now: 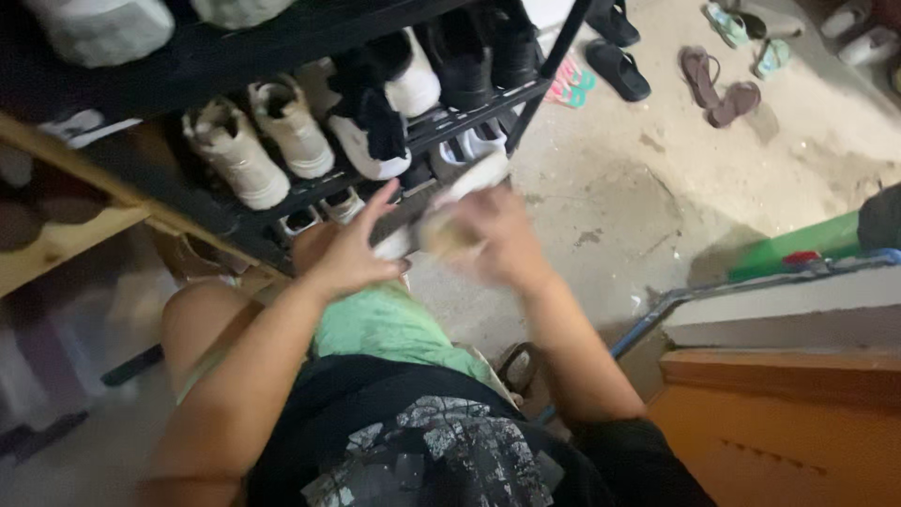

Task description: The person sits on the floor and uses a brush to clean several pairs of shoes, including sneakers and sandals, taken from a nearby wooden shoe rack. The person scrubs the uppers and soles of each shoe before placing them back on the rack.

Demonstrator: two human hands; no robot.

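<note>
A white shoe (465, 192), blurred by motion, sits between the person's two hands in front of the black shoe rack (469, 117), just above the knee. The right hand (502, 239) is wrapped around its near end together with something pale and crumpled, too blurred to tell what it is. The left hand (352, 249) is spread, fingers apart, with its palm against the left side of the shoe; whether it grips or only steadies cannot be told.

On the rack's lower shelf, far and to the left, stands a pair of cream high-top boots (258, 141), and just right of them a white shoe with a black sock (375, 117) draped over it. Further right on the same shelf are black shoes (479, 47). More white shoes show on the level beneath.

The person wears green shorts (389, 324) and a black printed shirt. On the concrete floor (638, 197) far right lie a black slipper (617, 68), a pair of brown sandals (718, 86) and teal sandals (751, 38). An orange wooden cabinet (779, 422) stands near right.
</note>
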